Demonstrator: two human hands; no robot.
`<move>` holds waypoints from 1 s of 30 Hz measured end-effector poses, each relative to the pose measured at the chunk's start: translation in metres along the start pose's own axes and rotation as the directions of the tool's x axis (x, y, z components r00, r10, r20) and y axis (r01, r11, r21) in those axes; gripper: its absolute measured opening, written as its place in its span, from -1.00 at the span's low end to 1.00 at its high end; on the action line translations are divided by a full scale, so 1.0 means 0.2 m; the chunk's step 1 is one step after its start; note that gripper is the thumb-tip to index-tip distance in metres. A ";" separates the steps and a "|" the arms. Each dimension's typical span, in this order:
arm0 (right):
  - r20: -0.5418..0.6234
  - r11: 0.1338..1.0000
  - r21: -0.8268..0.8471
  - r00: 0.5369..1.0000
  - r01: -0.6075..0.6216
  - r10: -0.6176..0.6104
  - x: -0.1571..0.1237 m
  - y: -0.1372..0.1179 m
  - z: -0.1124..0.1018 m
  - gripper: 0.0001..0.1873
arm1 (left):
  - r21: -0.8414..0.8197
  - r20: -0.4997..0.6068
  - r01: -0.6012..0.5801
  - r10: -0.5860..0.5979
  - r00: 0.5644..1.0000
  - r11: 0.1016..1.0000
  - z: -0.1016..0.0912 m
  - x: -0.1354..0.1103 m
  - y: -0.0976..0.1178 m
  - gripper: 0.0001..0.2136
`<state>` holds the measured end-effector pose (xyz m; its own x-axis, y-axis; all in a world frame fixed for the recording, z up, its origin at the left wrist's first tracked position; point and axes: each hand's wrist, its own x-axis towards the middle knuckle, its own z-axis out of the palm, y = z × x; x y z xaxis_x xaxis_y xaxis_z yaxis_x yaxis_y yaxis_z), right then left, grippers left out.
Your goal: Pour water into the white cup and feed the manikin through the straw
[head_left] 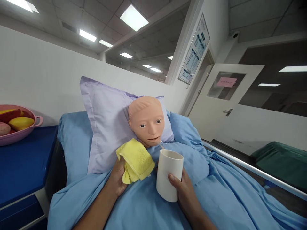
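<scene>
A training manikin (146, 119) lies with its head on a lilac pillow (105, 118), its mouth slightly parted. My left hand (119, 177) holds a folded yellow towel (136, 161) just below the manikin's chin; most of those fingers are hidden under the cloth. Wrapped round a white cup (169, 175) is my right hand (183, 185), the thumb on the cup's near side. The cup is upright with a slight tilt, and a thin straw (162, 147) shows at its far rim, close to the chin. What the cup contains is hidden.
A blue quilt (223, 195) covers the bed. On the left, a blue-topped cabinet (26, 159) bears a pink basin (21, 135) of fruit. A metal bed rail (254, 169) runs along the right side, with a door (225, 92) beyond.
</scene>
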<state>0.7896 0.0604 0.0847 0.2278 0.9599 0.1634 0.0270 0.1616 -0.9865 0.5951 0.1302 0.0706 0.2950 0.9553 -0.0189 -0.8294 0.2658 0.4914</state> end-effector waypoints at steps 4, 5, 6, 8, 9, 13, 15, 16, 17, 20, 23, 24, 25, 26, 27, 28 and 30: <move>0.018 1.000 -0.019 1.000 0.010 -0.009 0.00 0.00 0.00 -0.20 | -0.142 0.011 0.059 -0.058 0.998 0.988 -0.03 0.01 0.00 -0.78; 0.026 1.000 -0.019 1.000 0.011 -0.011 0.00 0.00 -0.01 -0.21 | -0.152 0.020 0.072 -0.070 0.997 0.986 -0.04 0.01 0.00 -0.76; 0.033 1.000 -0.019 0.999 0.015 -0.015 0.00 0.00 -0.01 -0.22 | -0.152 0.030 0.084 -0.080 0.996 0.985 -0.04 0.00 0.00 -0.72; 0.042 0.999 -0.031 0.999 0.034 -0.032 0.00 -0.01 -0.01 -0.25 | -0.139 0.041 0.091 -0.086 0.995 0.986 -0.04 0.00 0.00 -0.61; 0.043 0.998 -0.043 0.998 0.046 -0.044 0.00 -0.01 -0.01 -0.28 | -0.133 0.042 0.089 -0.084 0.996 0.987 -0.04 0.00 0.00 -0.56; 0.068 0.992 -0.087 0.994 0.091 -0.085 0.00 -0.01 0.00 -0.32 | -0.115 0.085 0.067 -0.058 0.995 0.991 -0.01 -0.01 0.02 -0.47; 0.074 0.989 -0.099 0.992 0.107 -0.099 0.00 -0.01 0.00 -0.31 | -0.108 0.125 0.057 -0.043 0.991 0.993 0.01 -0.02 0.02 -0.46; 0.074 0.988 -0.108 0.992 0.114 -0.106 0.00 -0.01 0.01 -0.30 | -0.109 0.141 0.055 -0.039 0.989 0.993 0.01 -0.03 0.03 -0.47; 0.074 0.986 -0.118 0.991 0.121 -0.113 0.00 -0.01 0.01 -0.30 | -0.116 0.150 0.052 -0.034 0.988 0.992 0.02 -0.03 0.03 -0.49; 0.075 0.978 -0.151 0.988 0.142 -0.132 -0.01 -0.01 0.02 -0.30 | -0.140 0.170 0.055 -0.031 0.985 0.989 0.03 -0.04 0.04 -0.51; 0.091 0.973 -0.173 0.986 0.153 -0.139 -0.01 -0.02 0.03 -0.31 | -0.154 0.185 0.087 -0.058 0.981 0.984 0.02 -0.04 0.04 -0.48; 0.097 0.972 -0.175 0.985 0.155 -0.140 -0.01 -0.03 0.03 -0.30 | -0.159 0.179 0.095 -0.066 0.982 0.983 0.01 -0.04 0.04 -0.47; 0.104 0.972 -0.173 0.984 0.158 -0.141 -0.01 -0.03 0.03 -0.29 | -0.166 0.164 0.096 -0.069 0.984 0.981 0.01 -0.03 0.04 -0.47; 0.110 0.972 -0.169 0.984 0.160 -0.143 -0.01 -0.04 0.03 -0.28 | -0.170 0.142 0.094 -0.070 0.987 0.981 0.00 -0.03 0.04 -0.46; 0.114 0.973 -0.165 0.983 0.161 -0.143 -0.01 -0.04 0.03 -0.28 | -0.173 0.123 0.090 -0.069 0.990 0.981 0.00 -0.03 0.04 -0.46; 0.116 0.975 -0.159 0.983 0.158 -0.140 -0.01 -0.04 0.03 -0.28 | -0.176 0.113 0.087 -0.067 0.991 0.981 0.00 -0.03 0.04 -0.46; 0.111 0.979 -0.146 0.986 0.143 -0.128 -0.01 -0.03 0.03 -0.29 | -0.179 0.130 0.084 -0.062 0.990 0.980 0.00 -0.04 0.04 -0.44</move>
<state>0.7837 0.0595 0.0908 0.1135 0.9508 0.2881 0.2008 0.2621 -0.9439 0.5865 0.1251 0.0736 0.4046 0.9123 0.0639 -0.8729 0.3644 0.3243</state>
